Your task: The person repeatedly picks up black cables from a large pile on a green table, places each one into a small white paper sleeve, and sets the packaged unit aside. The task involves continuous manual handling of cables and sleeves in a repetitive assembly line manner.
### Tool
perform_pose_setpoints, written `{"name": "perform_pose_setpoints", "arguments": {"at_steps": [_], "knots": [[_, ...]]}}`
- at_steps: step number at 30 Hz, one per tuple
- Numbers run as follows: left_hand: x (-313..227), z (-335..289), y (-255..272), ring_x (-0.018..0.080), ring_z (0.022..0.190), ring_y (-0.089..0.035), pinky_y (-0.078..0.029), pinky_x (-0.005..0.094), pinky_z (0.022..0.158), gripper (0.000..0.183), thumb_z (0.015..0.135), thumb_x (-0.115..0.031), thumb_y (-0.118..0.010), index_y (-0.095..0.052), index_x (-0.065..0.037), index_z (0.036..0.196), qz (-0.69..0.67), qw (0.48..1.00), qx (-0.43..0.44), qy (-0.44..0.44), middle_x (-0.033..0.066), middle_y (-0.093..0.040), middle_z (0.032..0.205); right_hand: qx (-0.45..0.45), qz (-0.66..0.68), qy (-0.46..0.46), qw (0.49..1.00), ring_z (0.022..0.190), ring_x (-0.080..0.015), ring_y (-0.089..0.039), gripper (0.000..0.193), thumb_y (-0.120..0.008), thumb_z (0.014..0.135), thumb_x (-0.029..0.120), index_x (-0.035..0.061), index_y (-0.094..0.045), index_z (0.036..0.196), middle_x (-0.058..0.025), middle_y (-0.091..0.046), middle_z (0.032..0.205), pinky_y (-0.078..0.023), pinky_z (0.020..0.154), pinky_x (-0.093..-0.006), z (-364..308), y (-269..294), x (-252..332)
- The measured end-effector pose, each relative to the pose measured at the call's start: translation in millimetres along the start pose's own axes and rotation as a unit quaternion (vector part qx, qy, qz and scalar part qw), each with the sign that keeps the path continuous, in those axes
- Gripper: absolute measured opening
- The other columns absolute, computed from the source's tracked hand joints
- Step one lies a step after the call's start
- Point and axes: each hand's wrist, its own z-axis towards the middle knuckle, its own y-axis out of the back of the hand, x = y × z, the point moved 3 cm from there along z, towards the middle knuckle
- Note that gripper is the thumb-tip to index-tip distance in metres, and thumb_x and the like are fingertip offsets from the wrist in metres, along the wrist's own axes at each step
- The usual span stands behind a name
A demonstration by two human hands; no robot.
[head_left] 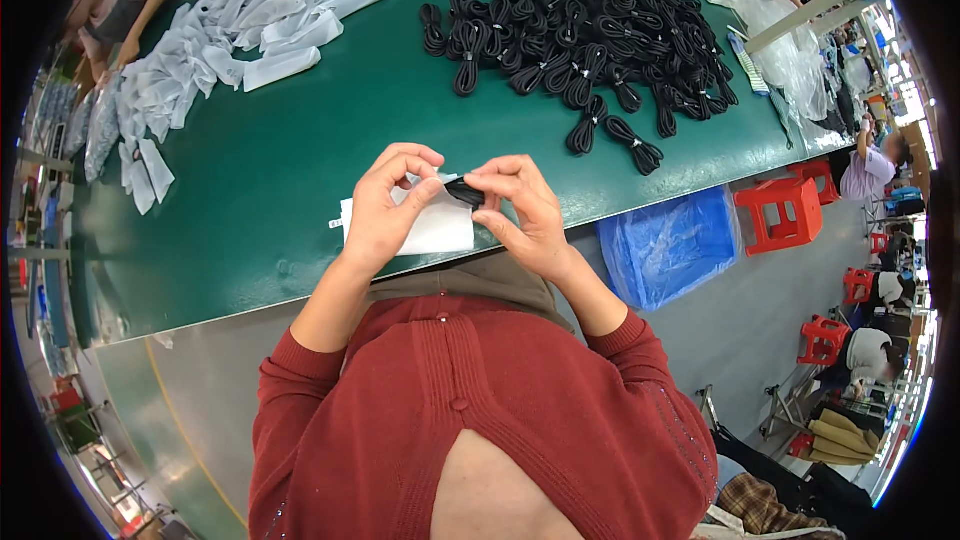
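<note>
Near the front edge of the green table, my right hand [522,215] grips a coiled black cable [464,192] between thumb and fingers. My left hand [388,202] is closed, thumb and fingertips pinching the edge of a thin whitish plastic bag next to the cable's end. Beneath both hands lies a stack of white bags [440,230] at the table edge. A large heap of bundled black cables [590,25] spreads over the far right of the table. At the far left is a pile of filled whitish bags [250,20].
A blue bin [668,245] lined with clear plastic stands below the table edge on my right, with a red stool [778,215] beyond it. Clear plastic sheeting [785,40] lies at the table's right end. Other people sit or stand at the far left and right.
</note>
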Motion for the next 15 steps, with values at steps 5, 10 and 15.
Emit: {"name": "perform_pose_setpoints", "arguments": {"at_steps": [5,10,15], "knots": [[3.8,7.4,-0.6,0.0079,0.091,-0.052,-0.042,0.024,0.081,0.013,0.092,-0.016,-0.067,-0.064,-0.004,0.092,-0.123,0.992,-0.008,0.039,0.0042,-0.061,0.111,-0.001,-0.1,0.052,0.994,0.076,-0.0142,-0.06,0.028,-0.073,0.08,-0.003,0.0019,-0.066,0.107,-0.0117,-0.058,0.106,-0.051,0.066,-0.026,6.4,-2.6,-2.5],[10.3,51.1,65.3,0.0062,0.07,-0.049,-0.039,0.0214,0.063,0.015,0.097,-0.016,-0.063,-0.064,-0.001,0.101,-0.223,0.966,-0.131,0.023,0.0001,-0.062,0.089,-0.08,-0.342,0.094,0.932,0.097,-0.0311,-0.058,0.032,-0.075,0.077,0.005,0.0062,-0.065,0.107,-0.015,-0.058,0.106,-0.052,0.078,-0.0387,13.4,37.2,-8.6],[3.5,79.0,144.8,0.0155,0.09,-0.06,-0.049,0.0294,0.085,0.03,0.097,-0.019,-0.063,-0.06,0.001,0.12,-0.019,0.928,-0.356,-0.108,0.01,-0.061,0.113,-0.165,-0.649,-0.112,0.734,0.112,-0.0356,-0.052,0.04,-0.071,0.081,0.013,0.0065,-0.061,0.119,-0.0168,-0.055,0.118,-0.043,0.091,-0.0466,-14.4,135.5,-49.2]]}}
